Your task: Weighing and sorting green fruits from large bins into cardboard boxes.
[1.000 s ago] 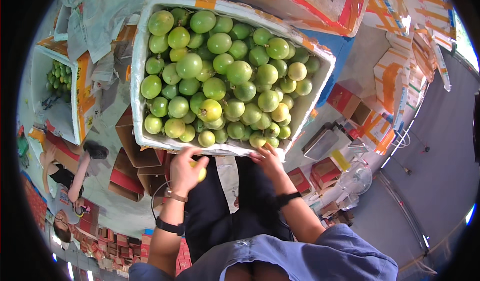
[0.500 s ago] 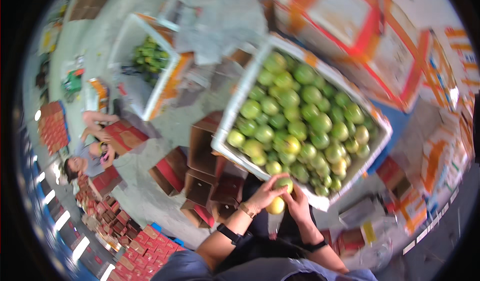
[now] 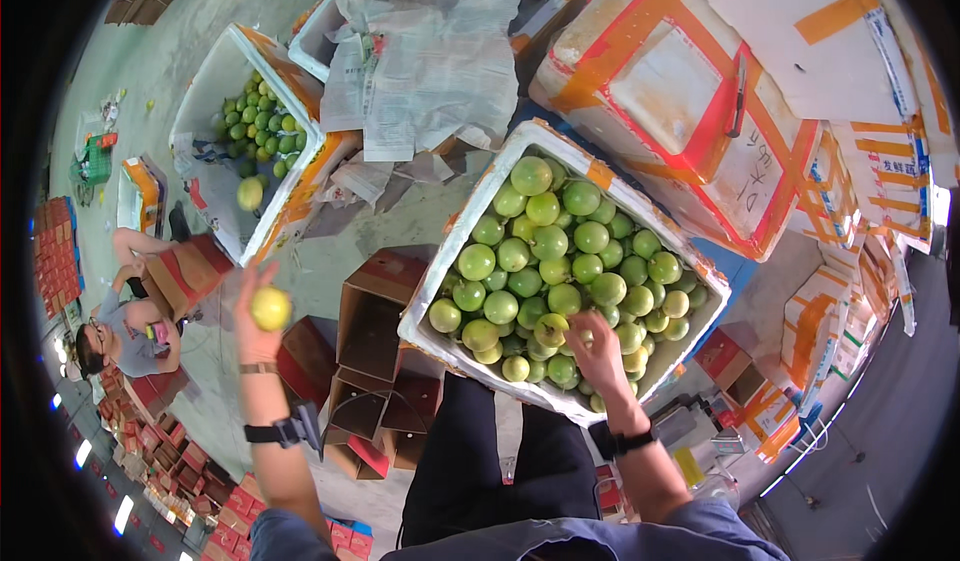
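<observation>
My left hand is stretched out to the left and grips a yellowish round fruit. Beyond it a second yellowish fruit shows against the near wall of the far white foam box, which holds several small green fruits. My right hand reaches into the near white foam box, which is packed with green round fruits. Its fingers close around a yellow-green fruit at the box's front edge.
Crumpled newspaper lies between the boxes. Empty brown cartons stand by my legs. Taped foam boxes are stacked at the right. A person crouches at the left among red cartons.
My left hand has swung from the near box out to the left with a yellowish fruit. My right hand has gone back into the near box. The view has turned.
</observation>
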Tool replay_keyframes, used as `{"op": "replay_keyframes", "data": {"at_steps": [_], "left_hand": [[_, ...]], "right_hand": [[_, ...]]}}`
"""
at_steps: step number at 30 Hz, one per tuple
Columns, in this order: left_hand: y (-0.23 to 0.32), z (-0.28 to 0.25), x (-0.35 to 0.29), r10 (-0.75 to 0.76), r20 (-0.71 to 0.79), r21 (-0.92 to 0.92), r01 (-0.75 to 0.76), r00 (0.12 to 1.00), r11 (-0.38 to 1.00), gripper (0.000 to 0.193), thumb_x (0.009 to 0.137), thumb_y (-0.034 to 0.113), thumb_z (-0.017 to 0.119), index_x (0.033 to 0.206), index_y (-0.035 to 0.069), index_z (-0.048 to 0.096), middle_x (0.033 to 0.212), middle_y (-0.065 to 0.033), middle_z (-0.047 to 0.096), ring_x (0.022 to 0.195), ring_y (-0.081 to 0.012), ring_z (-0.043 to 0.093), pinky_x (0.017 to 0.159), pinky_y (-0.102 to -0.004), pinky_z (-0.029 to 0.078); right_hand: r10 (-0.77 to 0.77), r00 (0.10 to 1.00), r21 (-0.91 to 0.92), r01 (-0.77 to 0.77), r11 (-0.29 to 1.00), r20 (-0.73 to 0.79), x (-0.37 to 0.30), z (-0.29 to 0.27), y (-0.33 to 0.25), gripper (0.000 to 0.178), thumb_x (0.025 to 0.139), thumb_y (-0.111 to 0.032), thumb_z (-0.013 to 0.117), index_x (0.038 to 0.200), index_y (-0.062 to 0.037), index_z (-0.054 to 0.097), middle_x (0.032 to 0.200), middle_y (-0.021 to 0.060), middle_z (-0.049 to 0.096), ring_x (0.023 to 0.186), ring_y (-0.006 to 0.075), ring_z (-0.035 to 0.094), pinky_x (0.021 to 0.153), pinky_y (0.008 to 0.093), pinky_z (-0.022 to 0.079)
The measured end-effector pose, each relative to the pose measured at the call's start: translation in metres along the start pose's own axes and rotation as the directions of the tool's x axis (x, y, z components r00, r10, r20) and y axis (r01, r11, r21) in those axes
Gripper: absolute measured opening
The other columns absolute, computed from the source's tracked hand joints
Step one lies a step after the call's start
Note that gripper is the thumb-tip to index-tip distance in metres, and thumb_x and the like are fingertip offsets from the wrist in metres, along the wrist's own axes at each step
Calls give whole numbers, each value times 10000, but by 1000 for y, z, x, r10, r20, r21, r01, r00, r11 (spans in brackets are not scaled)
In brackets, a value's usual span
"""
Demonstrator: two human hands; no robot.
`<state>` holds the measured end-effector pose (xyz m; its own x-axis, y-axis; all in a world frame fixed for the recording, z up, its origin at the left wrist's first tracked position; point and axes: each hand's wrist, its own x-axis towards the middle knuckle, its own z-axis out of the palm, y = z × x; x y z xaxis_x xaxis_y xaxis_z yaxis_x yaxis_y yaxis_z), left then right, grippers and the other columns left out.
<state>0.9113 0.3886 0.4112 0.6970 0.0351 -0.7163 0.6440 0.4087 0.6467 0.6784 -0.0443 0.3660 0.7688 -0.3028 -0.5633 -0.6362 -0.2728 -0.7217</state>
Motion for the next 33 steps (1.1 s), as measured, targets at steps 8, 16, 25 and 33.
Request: {"op": "replay_keyframes", "data": {"at_steps": [8,16,25,33], "left_hand": [[-216,134,-7,-73,283,846,-213,956,489,769,727,194,755,1342,10,330,1249,-221,518,1106,-366,556,943,-396,451],[-243,150,-22,-193,163,842,-35,968,538,773,706,230,732,1363,249,326,1042,-275,567,912,-437,607,793,-450,507],[-268,146,-90,-343,345,876,-168,874,453,788,783,251,668,1444,303,242,1206,-225,510,799,-390,639,698,-433,543],[-246,71,-104,297,-128,861,-43,946,506,689,740,134,693,1344,72,368,1255,-210,493,1063,-397,561,792,-437,526]], "right_hand": [[-105,994,-703,69,708,-9,139,57,-28,334,702,-266,730,1004,-144,655,1059,123,504,1012,331,504,832,404,478],[-187,924,-582,358,730,333,143,17,-59,281,722,-234,686,980,-126,664,1100,96,590,1023,300,575,866,405,479],[27,905,-848,387,362,424,124,66,-46,370,816,-317,590,1063,-42,572,995,100,644,1053,254,517,889,401,390],[-432,707,-448,697,561,560,84,83,-58,311,755,-125,619,1048,-29,579,1070,105,566,1038,286,513,880,390,444]]}}
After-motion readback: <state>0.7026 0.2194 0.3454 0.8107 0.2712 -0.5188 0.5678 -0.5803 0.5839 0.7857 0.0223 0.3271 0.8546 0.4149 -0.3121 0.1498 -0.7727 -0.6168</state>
